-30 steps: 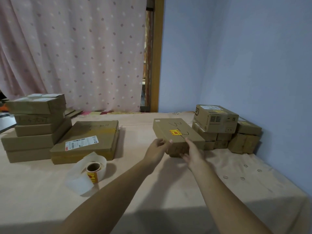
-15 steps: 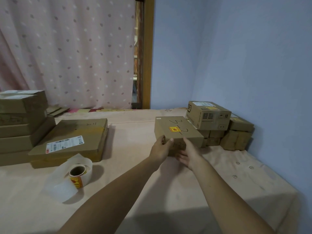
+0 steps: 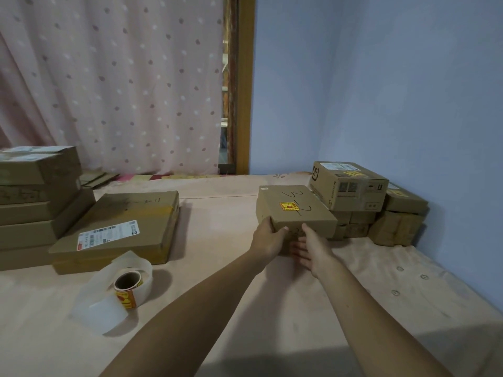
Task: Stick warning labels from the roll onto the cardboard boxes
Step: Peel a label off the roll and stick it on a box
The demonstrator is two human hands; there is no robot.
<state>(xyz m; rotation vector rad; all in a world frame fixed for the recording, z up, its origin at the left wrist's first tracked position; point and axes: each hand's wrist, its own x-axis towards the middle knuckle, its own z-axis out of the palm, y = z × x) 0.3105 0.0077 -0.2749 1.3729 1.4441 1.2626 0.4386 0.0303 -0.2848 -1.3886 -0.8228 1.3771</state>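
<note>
A flat cardboard box [image 3: 299,219] with black handwriting carries a yellow and red warning label [image 3: 289,206] on its top. It is held just above the pink cloth, close to the pile of boxes on the right. My left hand [image 3: 268,239] grips its near left corner, thumb on top. Beside it, my right hand [image 3: 313,248] holds the near edge, fingers underneath and thumb up against the front. The label roll [image 3: 128,285] lies at lower left, with a loose tail of white backing paper curling around it.
A wide flat box [image 3: 122,221] with a white shipping label lies left of centre, next to a stack of boxes [image 3: 35,202] at the far left. The right pile, topped by a printed carton [image 3: 351,189], stands against the blue wall. Behind hangs a dotted curtain.
Both hands have carried the labelled box a little to the right, closer to the pile by the wall. The roll has not moved.
</note>
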